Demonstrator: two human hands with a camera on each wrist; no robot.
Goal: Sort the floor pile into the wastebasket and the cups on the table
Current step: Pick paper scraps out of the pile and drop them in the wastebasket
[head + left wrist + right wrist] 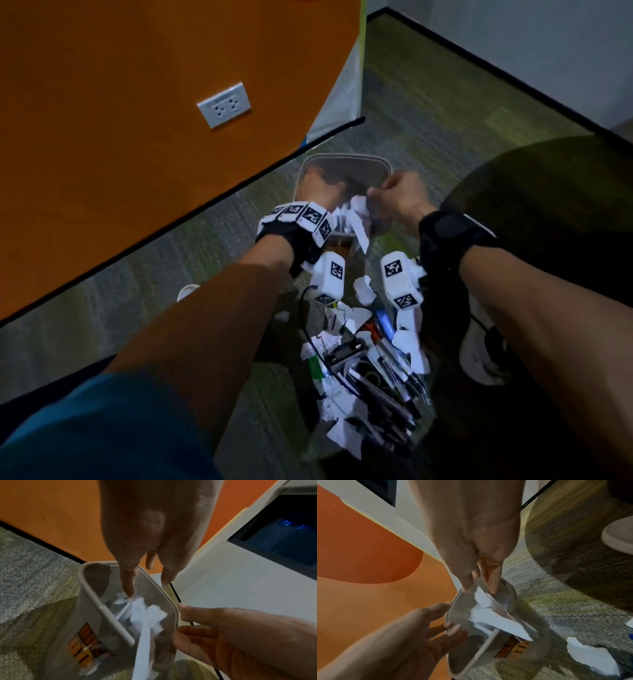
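Observation:
The grey wastebasket (342, 157) (89, 588) (511, 592) stands on the carpet by the orange wall. White crumpled paper (356, 216) (150, 616) (491, 618) lies in its mouth, one strip hanging over the near rim. My left hand (318, 188) (145, 588) (447, 618) hovers over the basket's left side with its fingers straight. My right hand (380, 198) (480, 589) (181, 622) is at the right rim, thumb and fingers apart just above the paper. The floor pile (370, 370) of paper scraps, pens and small items lies between my forearms. No cups show.
The orange wall carries a white socket (224, 104) above a black baseboard. A white shoe (483, 356) (618, 538) stands right of the pile. A torn paper scrap (590, 654) lies beside the basket. A dark round shape (548, 205) covers the carpet at right.

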